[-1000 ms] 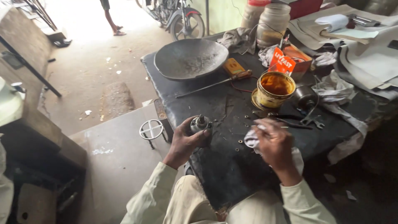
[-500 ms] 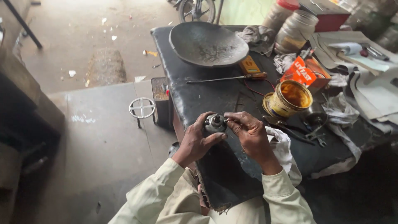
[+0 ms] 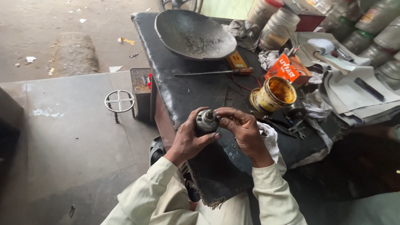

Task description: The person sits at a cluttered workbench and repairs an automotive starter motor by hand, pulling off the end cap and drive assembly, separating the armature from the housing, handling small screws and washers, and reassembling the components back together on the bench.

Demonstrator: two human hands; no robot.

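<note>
My left hand (image 3: 188,139) is wrapped around a small round grey metal part (image 3: 206,121) with a short shaft at its middle, held over the near end of a black workbench (image 3: 183,89). My right hand (image 3: 243,131) meets it from the right, fingertips pinching at the part's top edge. A white rag (image 3: 270,139) lies under my right wrist. Both cream sleeves show at the bottom of the head view.
An open tin of yellow grease (image 3: 275,93) stands right of my hands, with pliers (image 3: 287,125) beside it. A long screwdriver (image 3: 212,73) and a big shallow metal pan (image 3: 193,35) lie farther back. Jars, papers and an orange box crowd the right. A wire stand (image 3: 119,101) sits on the floor.
My right hand came off the bench and over to the metal part held in my left hand. Both hands now work on it together, closer to me.
</note>
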